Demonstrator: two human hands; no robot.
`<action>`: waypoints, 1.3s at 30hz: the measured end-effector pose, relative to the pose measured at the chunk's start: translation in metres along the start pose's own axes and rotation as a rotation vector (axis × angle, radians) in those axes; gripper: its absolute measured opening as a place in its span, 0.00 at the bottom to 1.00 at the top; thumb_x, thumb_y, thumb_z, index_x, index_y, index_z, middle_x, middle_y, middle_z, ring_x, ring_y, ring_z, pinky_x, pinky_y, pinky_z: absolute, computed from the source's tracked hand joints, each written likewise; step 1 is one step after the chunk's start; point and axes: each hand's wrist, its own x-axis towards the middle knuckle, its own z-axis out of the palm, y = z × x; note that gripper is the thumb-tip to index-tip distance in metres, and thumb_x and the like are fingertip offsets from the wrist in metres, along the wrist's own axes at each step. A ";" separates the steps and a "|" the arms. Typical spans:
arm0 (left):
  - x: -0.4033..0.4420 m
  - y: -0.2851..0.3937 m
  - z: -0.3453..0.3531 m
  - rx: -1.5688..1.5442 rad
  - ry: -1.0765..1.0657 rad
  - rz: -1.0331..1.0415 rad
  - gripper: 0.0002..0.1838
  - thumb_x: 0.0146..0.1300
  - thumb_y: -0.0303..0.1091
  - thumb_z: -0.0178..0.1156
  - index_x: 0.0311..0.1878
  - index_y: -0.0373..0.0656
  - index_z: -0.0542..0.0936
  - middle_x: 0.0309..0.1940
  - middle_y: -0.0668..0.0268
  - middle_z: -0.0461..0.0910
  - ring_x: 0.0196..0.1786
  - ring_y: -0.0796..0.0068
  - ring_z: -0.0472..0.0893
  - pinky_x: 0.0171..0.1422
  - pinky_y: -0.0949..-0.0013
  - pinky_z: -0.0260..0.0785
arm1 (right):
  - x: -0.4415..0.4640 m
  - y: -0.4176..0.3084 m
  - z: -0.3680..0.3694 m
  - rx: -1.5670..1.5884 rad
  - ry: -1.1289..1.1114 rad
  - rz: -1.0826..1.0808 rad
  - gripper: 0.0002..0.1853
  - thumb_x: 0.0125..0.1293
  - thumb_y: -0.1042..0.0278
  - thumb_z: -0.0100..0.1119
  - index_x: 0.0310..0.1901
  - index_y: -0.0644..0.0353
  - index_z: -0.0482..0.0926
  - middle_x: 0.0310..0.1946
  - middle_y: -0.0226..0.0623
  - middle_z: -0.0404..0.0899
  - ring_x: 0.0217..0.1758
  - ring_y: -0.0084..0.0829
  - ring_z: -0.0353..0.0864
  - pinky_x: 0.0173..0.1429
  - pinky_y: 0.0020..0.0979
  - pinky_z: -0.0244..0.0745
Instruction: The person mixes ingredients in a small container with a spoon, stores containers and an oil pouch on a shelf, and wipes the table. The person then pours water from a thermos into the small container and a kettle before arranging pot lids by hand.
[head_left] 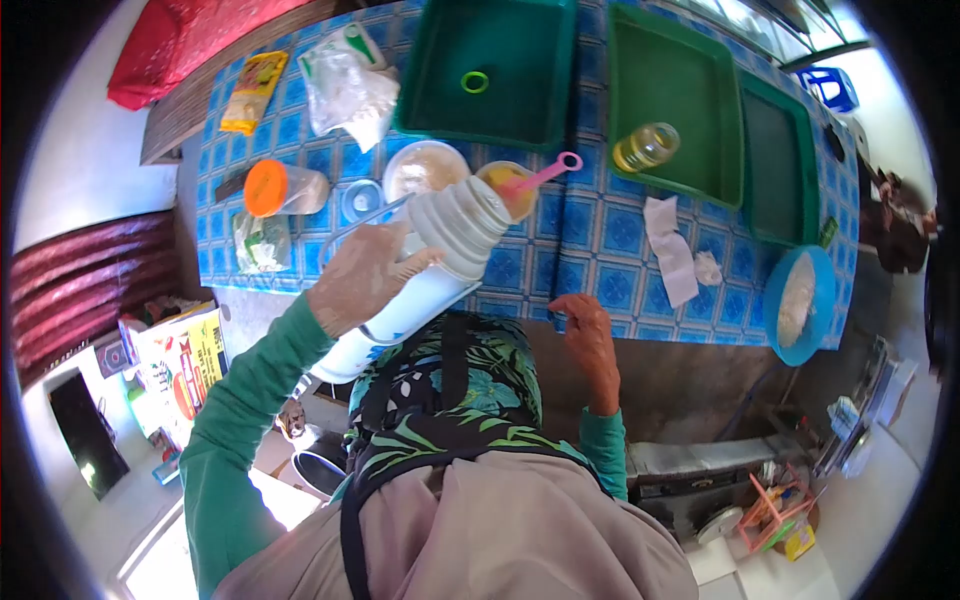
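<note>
My left hand (pixel 365 275) is closed around the upper part of a white thermos flask (pixel 405 305), just below its ridged grey-white top (pixel 462 225). The flask is tilted over the table's near edge, its top toward the bowls. Beside that top stand a bowl of pale powder (pixel 425 168) and a cup with yellow contents (pixel 515 200), with a pink-handled measuring spoon (pixel 548 176) in it. A blue-and-white round lid (pixel 361 200) lies to the left. My right hand (pixel 590 345) is at the table edge with curled fingers; whatever they hold, if anything, is unclear.
Green trays (pixel 490 120) (pixel 690 170) lie at the back; one holds a jar of yellow liquid (pixel 647 147). An orange-lidded jar (pixel 285 188), plastic bags (pixel 345 85) and a yellow packet (pixel 254 92) are left. Paper (pixel 670 250) and a blue basin (pixel 812 335) are right.
</note>
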 end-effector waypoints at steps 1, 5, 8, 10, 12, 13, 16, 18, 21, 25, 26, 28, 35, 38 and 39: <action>-0.005 -0.001 -0.001 0.007 0.018 -0.017 0.24 0.66 0.49 0.57 0.47 0.32 0.77 0.28 0.45 0.79 0.34 0.43 0.78 0.39 0.52 0.69 | 0.000 -0.001 0.001 -0.008 -0.008 0.013 0.16 0.53 0.88 0.46 0.37 0.62 0.82 0.39 0.44 0.81 0.45 0.44 0.79 0.48 0.38 0.73; -0.029 0.002 -0.014 0.050 0.093 -0.068 0.23 0.66 0.48 0.58 0.46 0.32 0.77 0.24 0.46 0.78 0.29 0.44 0.78 0.36 0.55 0.69 | 0.004 -0.016 0.003 -0.035 -0.094 0.084 0.14 0.57 0.86 0.46 0.37 0.62 0.82 0.38 0.43 0.82 0.45 0.44 0.80 0.48 0.36 0.74; -0.054 -0.001 -0.021 -0.004 0.179 -0.191 0.20 0.63 0.45 0.63 0.43 0.33 0.78 0.22 0.53 0.78 0.22 0.58 0.77 0.29 0.61 0.67 | 0.007 -0.018 0.014 0.007 -0.057 0.025 0.16 0.53 0.87 0.46 0.37 0.62 0.82 0.36 0.43 0.80 0.44 0.45 0.77 0.45 0.40 0.71; -0.076 -0.003 -0.027 -0.064 0.275 -0.205 0.19 0.62 0.44 0.64 0.40 0.34 0.78 0.20 0.55 0.76 0.21 0.63 0.76 0.28 0.63 0.67 | 0.011 -0.023 0.021 -0.034 -0.060 -0.047 0.15 0.55 0.87 0.46 0.37 0.62 0.82 0.36 0.44 0.81 0.43 0.45 0.78 0.45 0.40 0.72; -0.100 -0.007 -0.033 -0.075 0.444 -0.215 0.16 0.61 0.40 0.66 0.31 0.35 0.76 0.15 0.62 0.72 0.19 0.77 0.70 0.24 0.68 0.64 | 0.016 -0.031 0.029 -0.079 -0.084 -0.079 0.12 0.59 0.84 0.48 0.37 0.62 0.82 0.37 0.43 0.82 0.43 0.43 0.80 0.46 0.38 0.73; -0.113 -0.011 -0.036 -0.079 0.459 -0.218 0.16 0.61 0.40 0.66 0.31 0.35 0.76 0.15 0.62 0.72 0.19 0.77 0.70 0.24 0.68 0.64 | 0.018 -0.037 0.033 -0.118 -0.097 -0.094 0.10 0.63 0.82 0.50 0.37 0.62 0.82 0.37 0.42 0.83 0.42 0.41 0.81 0.46 0.36 0.75; -0.147 -0.021 -0.046 -0.427 0.728 -0.426 0.14 0.59 0.36 0.67 0.26 0.36 0.76 0.14 0.71 0.70 0.17 0.84 0.68 0.21 0.74 0.58 | 0.025 -0.061 0.051 -0.039 -0.132 -0.128 0.10 0.62 0.82 0.50 0.37 0.62 0.82 0.37 0.43 0.82 0.42 0.42 0.81 0.46 0.36 0.75; -0.166 -0.036 -0.047 -0.556 0.846 -0.373 0.12 0.60 0.32 0.63 0.25 0.38 0.74 0.14 0.73 0.68 0.16 0.86 0.64 0.19 0.76 0.52 | 0.032 -0.085 0.067 -0.007 -0.210 -0.189 0.10 0.62 0.83 0.51 0.39 0.61 0.82 0.36 0.43 0.82 0.42 0.42 0.81 0.46 0.37 0.74; -0.181 -0.049 -0.051 -0.774 1.073 -0.313 0.12 0.60 0.26 0.58 0.21 0.42 0.70 0.12 0.76 0.60 0.14 0.88 0.55 0.19 0.76 0.42 | 0.048 -0.123 0.106 0.026 -0.316 -0.333 0.11 0.61 0.83 0.51 0.42 0.61 0.81 0.35 0.44 0.81 0.41 0.44 0.80 0.46 0.39 0.74; -0.209 -0.083 -0.063 -0.863 1.262 -0.226 0.17 0.59 0.25 0.58 0.16 0.47 0.65 0.12 0.76 0.57 0.14 0.86 0.54 0.20 0.75 0.41 | 0.089 -0.161 0.178 0.084 -0.189 -0.576 0.18 0.55 0.84 0.55 0.48 0.59 0.77 0.39 0.43 0.79 0.45 0.47 0.76 0.50 0.41 0.72; -0.218 -0.093 -0.067 -0.911 1.292 -0.219 0.17 0.58 0.26 0.59 0.15 0.45 0.67 0.12 0.76 0.59 0.14 0.87 0.54 0.20 0.76 0.40 | 0.101 -0.183 0.188 0.062 -0.141 -0.606 0.20 0.54 0.81 0.59 0.50 0.59 0.76 0.43 0.44 0.78 0.47 0.48 0.75 0.51 0.42 0.71; -0.232 -0.110 -0.077 -0.968 1.335 -0.225 0.20 0.59 0.28 0.59 0.14 0.47 0.64 0.11 0.75 0.59 0.14 0.87 0.54 0.20 0.76 0.41 | 0.132 -0.221 0.210 -0.013 -0.065 -0.688 0.28 0.52 0.74 0.67 0.57 0.57 0.73 0.52 0.49 0.73 0.53 0.50 0.71 0.54 0.45 0.70; -0.263 -0.160 -0.088 -1.130 1.433 -0.236 0.20 0.61 0.29 0.58 0.14 0.48 0.63 0.11 0.75 0.59 0.13 0.84 0.56 0.20 0.77 0.44 | 0.211 -0.312 0.281 -0.341 -0.137 -0.814 0.47 0.42 0.61 0.77 0.67 0.52 0.65 0.64 0.54 0.59 0.62 0.57 0.62 0.61 0.51 0.69; -0.261 -0.178 -0.090 -1.138 1.472 -0.235 0.20 0.60 0.28 0.59 0.14 0.48 0.64 0.10 0.75 0.60 0.13 0.85 0.57 0.19 0.77 0.44 | 0.233 -0.307 0.307 -0.545 -0.292 -0.838 0.45 0.40 0.61 0.75 0.66 0.51 0.67 0.60 0.50 0.63 0.59 0.55 0.64 0.59 0.50 0.71; -0.259 -0.185 -0.091 -1.142 1.483 -0.230 0.20 0.60 0.28 0.59 0.14 0.48 0.64 0.10 0.75 0.60 0.13 0.85 0.57 0.19 0.77 0.44 | 0.241 -0.306 0.309 -0.523 -0.283 -0.821 0.44 0.40 0.61 0.74 0.64 0.51 0.69 0.57 0.49 0.65 0.57 0.54 0.65 0.58 0.48 0.72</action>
